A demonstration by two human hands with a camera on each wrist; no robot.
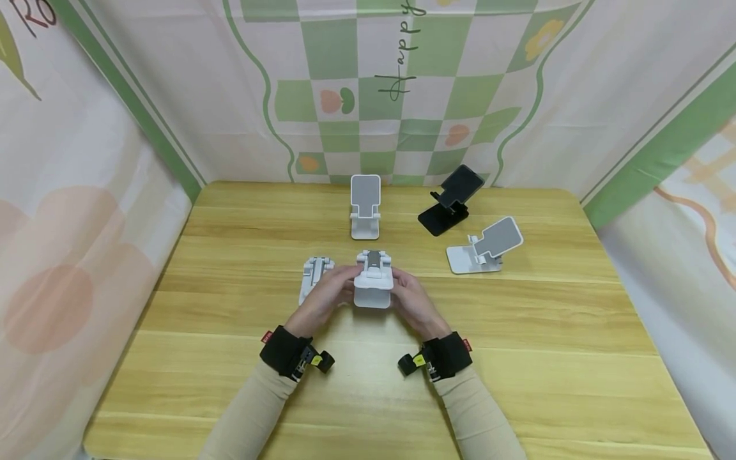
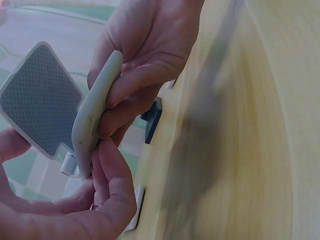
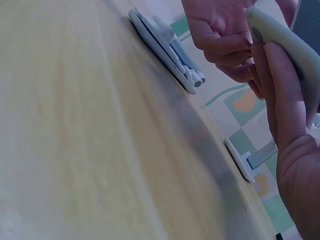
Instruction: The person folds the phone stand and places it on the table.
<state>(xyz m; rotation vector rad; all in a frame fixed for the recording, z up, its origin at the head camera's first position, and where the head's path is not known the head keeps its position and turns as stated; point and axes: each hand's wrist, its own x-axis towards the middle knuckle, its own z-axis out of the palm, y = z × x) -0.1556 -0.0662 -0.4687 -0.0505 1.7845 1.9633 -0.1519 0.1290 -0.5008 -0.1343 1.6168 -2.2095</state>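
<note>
Both hands hold a white phone stand above the table, one on each side. My left hand pinches its edge; the left wrist view shows the thumb at the grey-padded plate and fingers under the white base. Fingers of my right hand curl against the other side of the base, also seen in the right wrist view. Just beside the left hand lies a folded white phone stand, partly hidden by that hand.
On the wooden table, an unfolded white phone stand stands at the back. A black phone stand and another white one stand to the right, angled. A patterned cloth hangs behind the table.
</note>
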